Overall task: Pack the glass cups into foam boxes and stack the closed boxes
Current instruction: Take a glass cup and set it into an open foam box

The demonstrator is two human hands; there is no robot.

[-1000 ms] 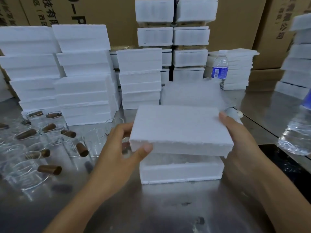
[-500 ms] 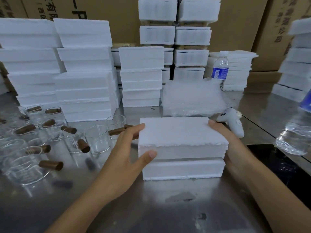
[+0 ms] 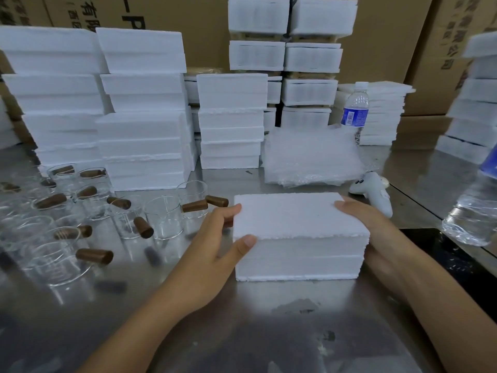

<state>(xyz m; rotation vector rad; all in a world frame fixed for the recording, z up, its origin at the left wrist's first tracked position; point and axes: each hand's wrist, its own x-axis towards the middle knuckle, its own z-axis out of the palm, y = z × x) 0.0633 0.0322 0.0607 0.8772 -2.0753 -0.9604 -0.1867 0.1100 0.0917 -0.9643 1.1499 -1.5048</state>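
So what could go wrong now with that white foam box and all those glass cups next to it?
The left hand gripping the white rectangular foam box is close to the clear glass cups with brown wooden handles; swinging that way could knock one over. Its lid edge looks uneven and may slip. The tall stacks of white foam boxes behind look staggered, so adding another might tip them.

Shiny steel tbl (image 3: 269, 345) w/ brown cardboard cartons (image 3: 382, 49) behind, dim light.
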